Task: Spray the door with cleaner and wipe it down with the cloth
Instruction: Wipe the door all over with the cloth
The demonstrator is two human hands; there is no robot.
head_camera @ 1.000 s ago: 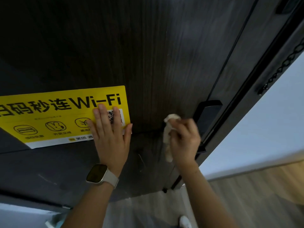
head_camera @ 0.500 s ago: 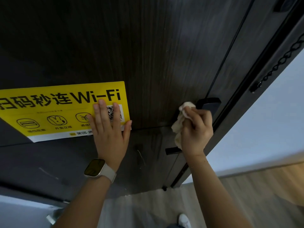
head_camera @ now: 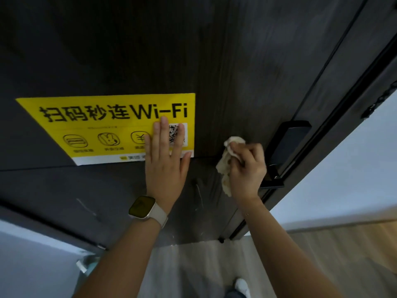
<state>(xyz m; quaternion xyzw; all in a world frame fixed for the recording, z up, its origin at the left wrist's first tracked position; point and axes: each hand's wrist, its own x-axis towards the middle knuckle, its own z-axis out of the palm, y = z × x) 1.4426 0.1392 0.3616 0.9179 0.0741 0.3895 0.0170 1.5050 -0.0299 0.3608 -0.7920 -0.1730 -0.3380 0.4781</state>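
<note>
The left hand (head_camera: 166,160) lies flat with straight fingers on the dark door (head_camera: 225,61), its fingertips covering the lower right corner of the yellow Wi-Fi sign (head_camera: 103,127). The right hand (head_camera: 247,168) is curled tightly round a crumpled pale cloth (head_camera: 227,162), pressing it against the door between the sign and the black door handle (head_camera: 287,143). To the right, the door's edge meets a white wall (head_camera: 354,168); bare door surface spreads above both hands.

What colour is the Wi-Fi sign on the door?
Yellow with black lettering and a white bottom strip; the sign shows in the head view.
</note>
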